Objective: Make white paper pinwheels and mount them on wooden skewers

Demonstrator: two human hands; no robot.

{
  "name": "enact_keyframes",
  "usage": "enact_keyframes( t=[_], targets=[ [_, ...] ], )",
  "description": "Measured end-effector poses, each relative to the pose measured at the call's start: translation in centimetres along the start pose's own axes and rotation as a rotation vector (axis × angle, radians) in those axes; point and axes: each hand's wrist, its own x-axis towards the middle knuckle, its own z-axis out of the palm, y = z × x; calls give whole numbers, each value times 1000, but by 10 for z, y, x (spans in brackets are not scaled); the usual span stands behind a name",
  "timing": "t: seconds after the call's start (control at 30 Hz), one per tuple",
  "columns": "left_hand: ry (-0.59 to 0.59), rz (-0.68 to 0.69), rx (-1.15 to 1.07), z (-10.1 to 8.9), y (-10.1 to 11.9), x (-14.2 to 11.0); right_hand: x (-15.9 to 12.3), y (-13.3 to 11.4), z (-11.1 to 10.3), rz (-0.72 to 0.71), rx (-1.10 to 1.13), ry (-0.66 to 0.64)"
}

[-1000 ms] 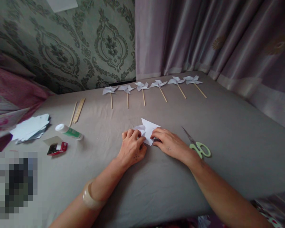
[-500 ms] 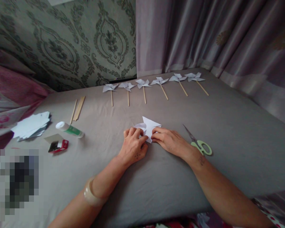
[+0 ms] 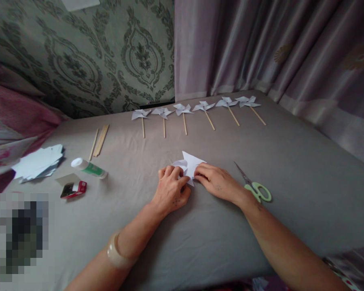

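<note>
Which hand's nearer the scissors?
Right. The right hand is just left of the scissors, its wrist close to the handles; the left hand is farther left, at the paper's left side.

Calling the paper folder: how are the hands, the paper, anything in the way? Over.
Left hand and right hand gripping white paper. Paper partly folded, one flap curled. Scissors beside right forearm, not between the hands.

No legible text; perhaps tiny, blurred print on the red box (image 3: 83, 187).
</note>
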Motion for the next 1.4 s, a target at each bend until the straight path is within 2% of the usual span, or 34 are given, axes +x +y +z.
enact_keyframes(
  t=[0.3,0.47,0.8,1.4],
  targets=[
    [0,-17,16,1,1,2,10,-2,16,193,12,151],
    [-4,-13,15,4,-1,2,16,-3,20,246,-23,170],
    [-10,-31,5,6,-1,1,22,-2,23,264,-72,157],
    [-27,-80,31,6,-1,3,22,-3,22,267,-21,172]
  ],
)
